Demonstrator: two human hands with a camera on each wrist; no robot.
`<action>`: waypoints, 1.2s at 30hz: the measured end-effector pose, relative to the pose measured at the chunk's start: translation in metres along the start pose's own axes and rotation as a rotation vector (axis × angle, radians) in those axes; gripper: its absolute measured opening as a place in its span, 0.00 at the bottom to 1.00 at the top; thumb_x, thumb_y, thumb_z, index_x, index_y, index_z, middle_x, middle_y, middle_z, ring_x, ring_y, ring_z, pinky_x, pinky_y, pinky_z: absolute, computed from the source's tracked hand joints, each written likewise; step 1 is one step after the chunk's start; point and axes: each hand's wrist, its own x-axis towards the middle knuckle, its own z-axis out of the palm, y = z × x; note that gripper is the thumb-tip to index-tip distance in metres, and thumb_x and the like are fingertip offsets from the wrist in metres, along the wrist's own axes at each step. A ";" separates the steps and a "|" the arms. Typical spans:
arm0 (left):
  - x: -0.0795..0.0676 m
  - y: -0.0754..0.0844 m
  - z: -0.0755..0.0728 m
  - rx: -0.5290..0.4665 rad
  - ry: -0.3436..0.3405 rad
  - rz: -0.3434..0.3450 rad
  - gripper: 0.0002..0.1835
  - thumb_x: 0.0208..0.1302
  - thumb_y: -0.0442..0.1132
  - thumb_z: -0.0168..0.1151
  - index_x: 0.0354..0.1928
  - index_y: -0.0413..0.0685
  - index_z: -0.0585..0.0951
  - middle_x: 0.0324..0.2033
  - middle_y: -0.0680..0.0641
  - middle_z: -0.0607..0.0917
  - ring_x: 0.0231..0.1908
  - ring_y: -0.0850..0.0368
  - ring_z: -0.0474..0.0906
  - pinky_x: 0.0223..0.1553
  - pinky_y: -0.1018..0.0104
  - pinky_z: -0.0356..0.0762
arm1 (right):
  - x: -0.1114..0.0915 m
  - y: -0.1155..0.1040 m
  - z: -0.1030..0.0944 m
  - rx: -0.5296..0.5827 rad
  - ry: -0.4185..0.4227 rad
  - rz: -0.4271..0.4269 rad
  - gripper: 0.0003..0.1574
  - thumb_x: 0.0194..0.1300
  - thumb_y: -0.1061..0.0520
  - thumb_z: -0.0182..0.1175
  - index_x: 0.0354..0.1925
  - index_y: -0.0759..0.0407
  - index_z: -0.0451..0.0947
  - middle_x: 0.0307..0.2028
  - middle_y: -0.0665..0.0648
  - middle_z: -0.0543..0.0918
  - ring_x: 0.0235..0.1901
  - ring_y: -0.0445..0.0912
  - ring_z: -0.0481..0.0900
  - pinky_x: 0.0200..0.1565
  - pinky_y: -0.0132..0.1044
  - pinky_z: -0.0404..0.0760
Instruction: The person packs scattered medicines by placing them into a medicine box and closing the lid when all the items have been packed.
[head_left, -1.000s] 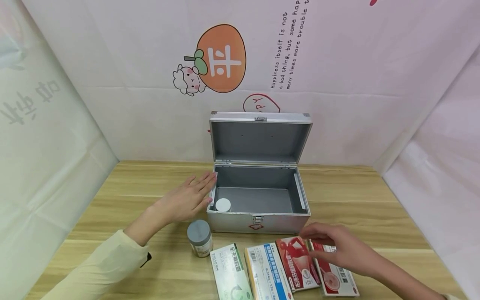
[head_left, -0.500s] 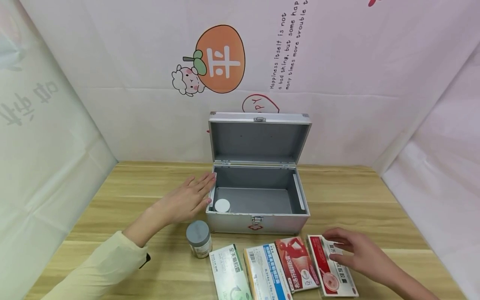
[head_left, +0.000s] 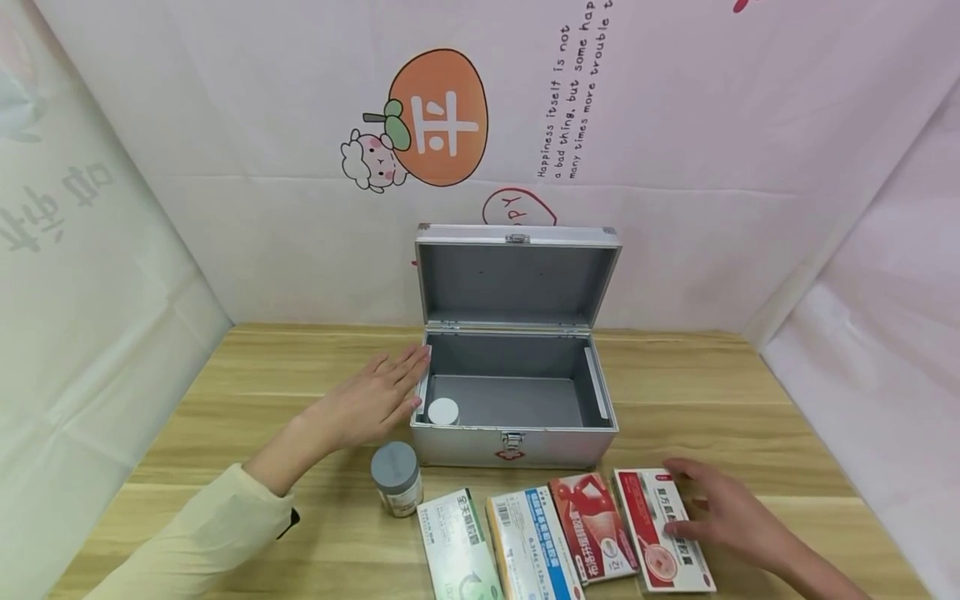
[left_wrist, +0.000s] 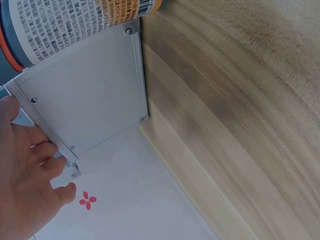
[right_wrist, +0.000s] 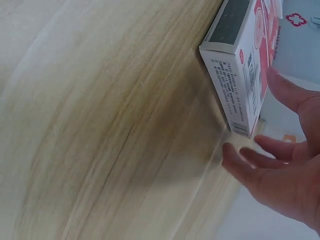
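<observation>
My left hand [head_left: 371, 398] rests on the left rim of a silver medicine case [head_left: 457, 447], fingers extended. The case's lid stands up; inside, at the front left corner, is a white-capped bottle [head_left: 443, 411]. My right hand [head_left: 738, 518] is at the right side of a red and white medicine box [head_left: 639, 510], the rightmost in a row. Its thumb is over the box's top face, while the other fingers are loosely bent beyond the far end. In the right wrist view those fingers stand apart from the medicine box [right_wrist: 232, 90].
Left of that box lie a red medicine box [head_left: 594, 525], a blue and white one [head_left: 534, 542] and a green and white one [head_left: 459, 542]. A grey-lidded jar [head_left: 397, 477] stands before the case's left corner. A printed cloth [head_left: 300, 250] hangs behind the wooden table [head_left: 712, 392].
My right hand has moved right, from above the red box and the red and white box to the latter's right side. My left hand has stayed on the case rim.
</observation>
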 end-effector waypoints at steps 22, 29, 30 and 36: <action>0.000 0.000 0.000 -0.012 0.002 0.003 0.35 0.79 0.52 0.41 0.78 0.39 0.53 0.78 0.41 0.52 0.78 0.44 0.49 0.75 0.39 0.53 | 0.012 0.004 0.007 -0.219 0.066 -0.129 0.58 0.36 0.53 0.81 0.63 0.74 0.69 0.55 0.76 0.75 0.53 0.70 0.74 0.51 0.70 0.74; -0.002 -0.001 -0.002 -0.016 0.000 0.001 0.34 0.79 0.52 0.40 0.78 0.39 0.52 0.78 0.40 0.52 0.78 0.43 0.49 0.75 0.39 0.53 | 0.014 0.002 0.003 -0.270 0.038 -0.042 0.59 0.44 0.44 0.79 0.62 0.79 0.68 0.54 0.79 0.76 0.53 0.73 0.75 0.51 0.67 0.76; -0.002 -0.001 -0.002 -0.017 0.000 0.002 0.34 0.79 0.52 0.40 0.78 0.39 0.52 0.78 0.40 0.52 0.78 0.43 0.49 0.75 0.39 0.53 | 0.015 0.001 0.003 -0.281 0.044 -0.028 0.59 0.44 0.42 0.79 0.60 0.80 0.68 0.52 0.78 0.77 0.53 0.72 0.75 0.51 0.67 0.77; 0.000 -0.001 0.000 -0.016 0.002 0.008 0.34 0.79 0.52 0.41 0.77 0.38 0.53 0.78 0.40 0.52 0.78 0.42 0.50 0.74 0.39 0.54 | 0.014 -0.003 0.015 -0.288 0.088 0.074 0.58 0.42 0.39 0.80 0.54 0.82 0.72 0.50 0.78 0.76 0.51 0.71 0.74 0.51 0.66 0.75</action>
